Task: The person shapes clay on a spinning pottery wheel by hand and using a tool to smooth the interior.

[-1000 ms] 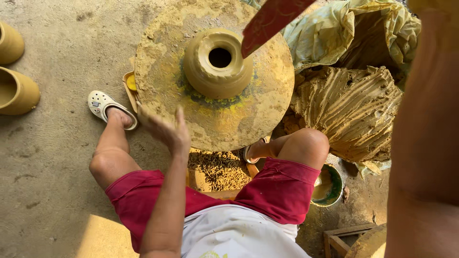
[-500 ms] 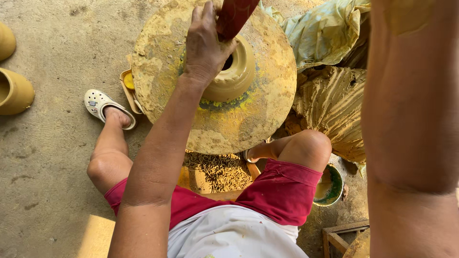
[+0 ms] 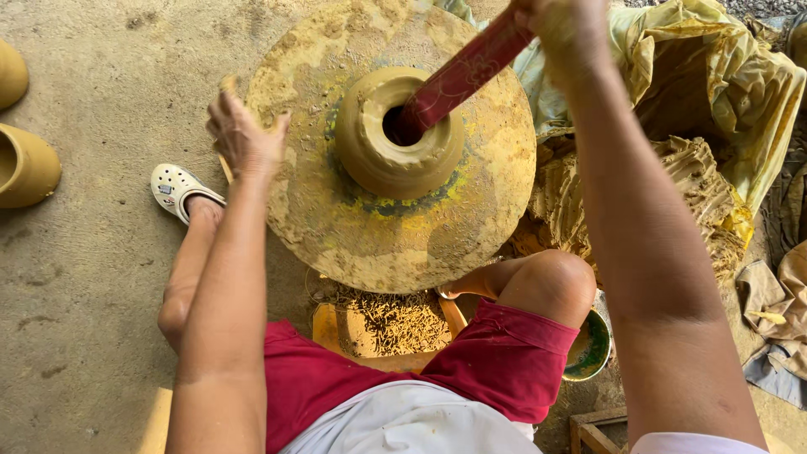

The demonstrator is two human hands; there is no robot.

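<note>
1. One concrete floor, grey, w/ dirt marks, fills the left side.
2. One round potter's wheel, disc caked in yellow-brown clay, centre of scene, just past the knees.
3. One heap of raw clay to the right, lying on a yellowish plastic sheet.
4. One clay pot, squat, open-mouthed, sits mid-wheel.
5. Two finished clay pots at far left edge, only partly in view.
6. One red stick, slanted, lower end inside the pot's mouth.
7. Right hand at top, fist closed round the stick's upper end.
8. Left hand, fingers spread & loose, at the wheel's left rim; contact w/ the rim can't be told.
9. One green bowl by the right knee.
10. One white clog on the left foot.
</note>
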